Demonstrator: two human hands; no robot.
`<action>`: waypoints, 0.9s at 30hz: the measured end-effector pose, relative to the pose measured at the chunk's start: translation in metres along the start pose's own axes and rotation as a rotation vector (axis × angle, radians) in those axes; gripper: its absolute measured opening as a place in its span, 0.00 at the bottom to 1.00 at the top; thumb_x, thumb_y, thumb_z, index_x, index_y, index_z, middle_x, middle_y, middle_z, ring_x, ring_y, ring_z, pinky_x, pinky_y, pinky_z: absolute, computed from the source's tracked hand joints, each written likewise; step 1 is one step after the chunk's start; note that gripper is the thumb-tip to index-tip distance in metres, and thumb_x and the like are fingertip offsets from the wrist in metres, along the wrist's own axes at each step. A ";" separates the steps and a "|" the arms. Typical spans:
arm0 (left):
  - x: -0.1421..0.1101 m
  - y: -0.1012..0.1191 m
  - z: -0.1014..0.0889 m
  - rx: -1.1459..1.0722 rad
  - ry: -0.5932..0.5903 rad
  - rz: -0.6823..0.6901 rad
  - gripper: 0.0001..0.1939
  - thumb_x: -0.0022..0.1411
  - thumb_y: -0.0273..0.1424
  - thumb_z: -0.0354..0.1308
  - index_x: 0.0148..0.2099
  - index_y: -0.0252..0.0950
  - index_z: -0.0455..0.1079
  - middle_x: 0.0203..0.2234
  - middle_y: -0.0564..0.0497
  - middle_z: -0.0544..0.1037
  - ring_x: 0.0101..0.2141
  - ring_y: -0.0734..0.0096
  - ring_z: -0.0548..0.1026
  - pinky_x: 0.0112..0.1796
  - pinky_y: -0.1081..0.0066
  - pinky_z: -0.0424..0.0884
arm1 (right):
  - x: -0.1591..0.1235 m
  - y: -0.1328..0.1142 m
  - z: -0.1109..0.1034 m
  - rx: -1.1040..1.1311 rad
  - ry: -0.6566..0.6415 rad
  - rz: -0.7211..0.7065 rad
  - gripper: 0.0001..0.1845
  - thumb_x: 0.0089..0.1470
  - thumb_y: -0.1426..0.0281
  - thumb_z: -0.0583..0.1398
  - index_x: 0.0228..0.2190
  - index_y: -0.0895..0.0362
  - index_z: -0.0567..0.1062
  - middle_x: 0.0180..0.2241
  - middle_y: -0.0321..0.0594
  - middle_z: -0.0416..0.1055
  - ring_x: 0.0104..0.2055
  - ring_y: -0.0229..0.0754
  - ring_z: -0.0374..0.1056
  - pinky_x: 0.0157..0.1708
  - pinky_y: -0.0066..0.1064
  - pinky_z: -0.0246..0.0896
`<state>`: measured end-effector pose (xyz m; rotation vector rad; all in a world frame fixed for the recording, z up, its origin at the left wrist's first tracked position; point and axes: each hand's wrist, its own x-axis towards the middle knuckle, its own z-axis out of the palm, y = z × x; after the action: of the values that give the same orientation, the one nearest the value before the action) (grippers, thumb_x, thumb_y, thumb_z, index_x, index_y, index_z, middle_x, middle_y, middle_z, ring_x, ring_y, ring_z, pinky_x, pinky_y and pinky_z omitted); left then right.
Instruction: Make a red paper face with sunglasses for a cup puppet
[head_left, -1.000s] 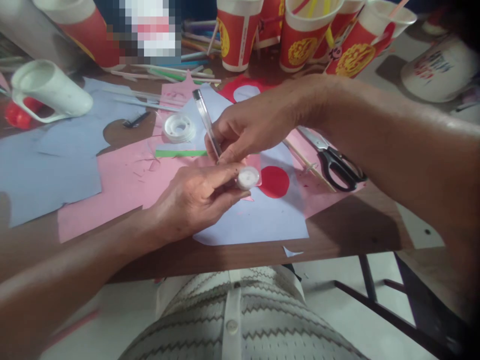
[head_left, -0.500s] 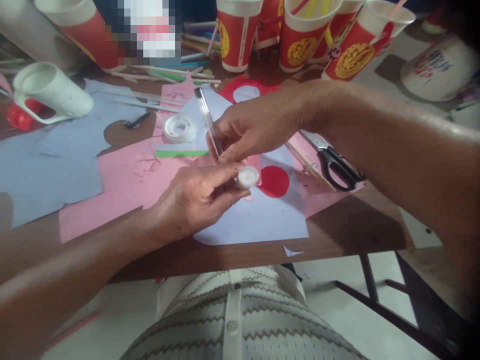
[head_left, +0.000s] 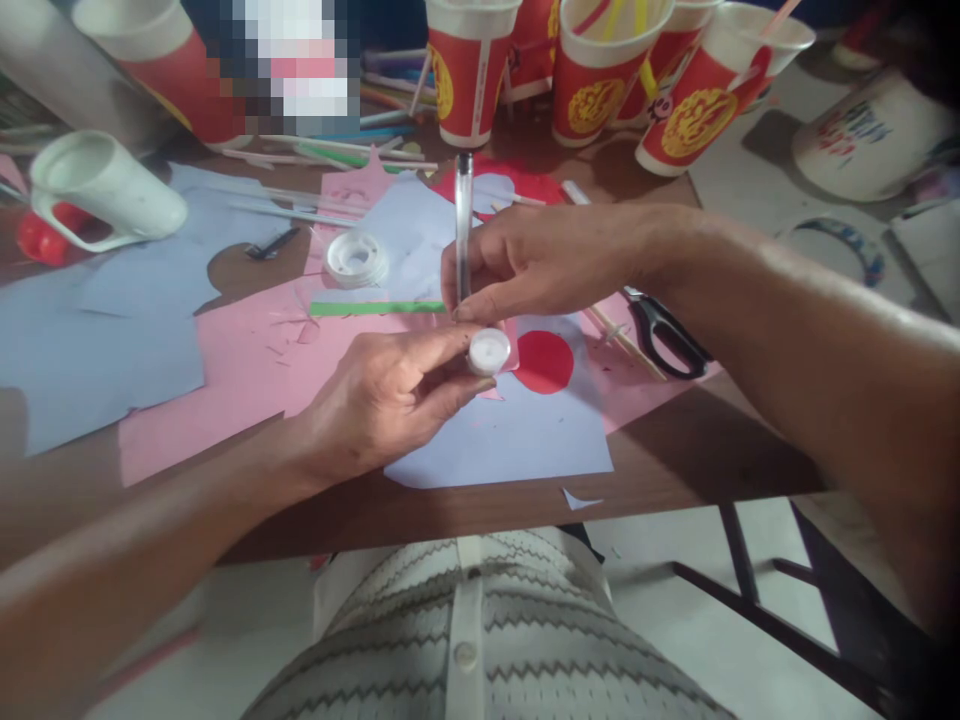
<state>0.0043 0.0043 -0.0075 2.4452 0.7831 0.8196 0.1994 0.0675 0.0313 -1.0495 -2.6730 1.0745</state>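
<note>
My left hand (head_left: 401,390) is closed around a small round piece (head_left: 489,352), whitish with a clear rim, its flat end facing me. Some pink paper (head_left: 512,345) shows just behind that piece. Just above it, my right hand (head_left: 517,265) grips a clear-barrelled pen (head_left: 463,220) with a black end pointing up; the pen's tip is hidden by the fingers. A red paper circle (head_left: 546,361) lies to the right of the round piece, on a pale blue sheet (head_left: 510,450).
Black-handled scissors (head_left: 671,340) lie under my right forearm. At left are a white mug (head_left: 112,190) tipped over and a white tape spool (head_left: 356,260). Several red paper cups (head_left: 469,90) stand at the back. Pink paper (head_left: 247,370) covers part of the brown table (head_left: 300,520).
The pen has swung from leaning left to nearly upright, and my right hand has moved slightly to the right and down. My left hand keeps its grip on the round piece.
</note>
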 end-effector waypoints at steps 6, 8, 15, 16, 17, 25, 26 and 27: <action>0.002 0.001 0.000 -0.005 0.020 0.058 0.12 0.57 0.27 0.61 0.45 0.35 0.71 0.30 0.54 0.80 0.28 0.79 0.76 0.28 0.83 0.70 | -0.010 0.000 0.003 -0.012 0.082 0.038 0.06 0.53 0.71 0.60 0.29 0.58 0.77 0.23 0.28 0.73 0.25 0.31 0.67 0.25 0.22 0.58; 0.002 0.002 0.000 -0.003 0.024 0.062 0.12 0.57 0.27 0.61 0.45 0.34 0.71 0.32 0.53 0.80 0.28 0.79 0.76 0.29 0.83 0.69 | -0.015 -0.002 0.004 -0.020 0.097 0.037 0.07 0.53 0.71 0.59 0.29 0.59 0.78 0.26 0.31 0.75 0.27 0.32 0.68 0.28 0.23 0.59; 0.001 0.003 0.000 0.000 0.032 0.042 0.11 0.58 0.27 0.61 0.44 0.35 0.71 0.31 0.54 0.79 0.26 0.81 0.74 0.28 0.82 0.69 | -0.032 -0.003 0.017 0.074 0.258 0.031 0.05 0.53 0.73 0.60 0.28 0.58 0.77 0.25 0.29 0.73 0.27 0.33 0.68 0.28 0.24 0.60; 0.001 0.003 -0.001 0.003 0.019 0.028 0.11 0.58 0.27 0.61 0.44 0.36 0.70 0.31 0.54 0.79 0.26 0.80 0.74 0.29 0.82 0.69 | -0.035 -0.003 0.020 0.097 0.285 0.040 0.05 0.53 0.73 0.60 0.27 0.57 0.77 0.25 0.29 0.73 0.26 0.34 0.68 0.28 0.25 0.61; 0.000 0.004 -0.001 0.007 0.009 0.014 0.10 0.58 0.28 0.60 0.44 0.37 0.70 0.31 0.54 0.79 0.27 0.79 0.75 0.29 0.81 0.69 | -0.038 -0.003 0.022 0.120 0.309 0.055 0.05 0.53 0.73 0.60 0.27 0.56 0.76 0.25 0.30 0.73 0.27 0.35 0.69 0.28 0.25 0.62; -0.003 0.002 -0.001 0.003 -0.023 -0.105 0.06 0.60 0.33 0.58 0.41 0.39 0.71 0.28 0.53 0.78 0.25 0.75 0.72 0.27 0.76 0.68 | -0.063 -0.009 0.035 0.191 0.417 0.035 0.05 0.54 0.73 0.59 0.28 0.55 0.75 0.29 0.33 0.74 0.28 0.37 0.71 0.28 0.29 0.67; -0.003 0.001 -0.001 -0.002 -0.005 -0.122 0.06 0.59 0.33 0.58 0.40 0.39 0.71 0.27 0.54 0.77 0.24 0.76 0.71 0.26 0.75 0.67 | -0.065 -0.010 0.035 0.211 0.438 0.043 0.06 0.54 0.72 0.58 0.27 0.55 0.75 0.30 0.34 0.74 0.29 0.38 0.71 0.28 0.29 0.67; -0.004 -0.001 -0.002 -0.007 0.028 -0.136 0.06 0.58 0.33 0.59 0.39 0.39 0.71 0.25 0.54 0.76 0.23 0.76 0.70 0.26 0.74 0.67 | -0.067 -0.010 0.035 0.241 0.466 0.055 0.06 0.54 0.72 0.58 0.27 0.55 0.75 0.31 0.35 0.74 0.30 0.38 0.71 0.28 0.30 0.68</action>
<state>0.0000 0.0027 -0.0077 2.3491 0.9443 0.8054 0.2342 0.0000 0.0230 -1.1602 -2.1079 0.9822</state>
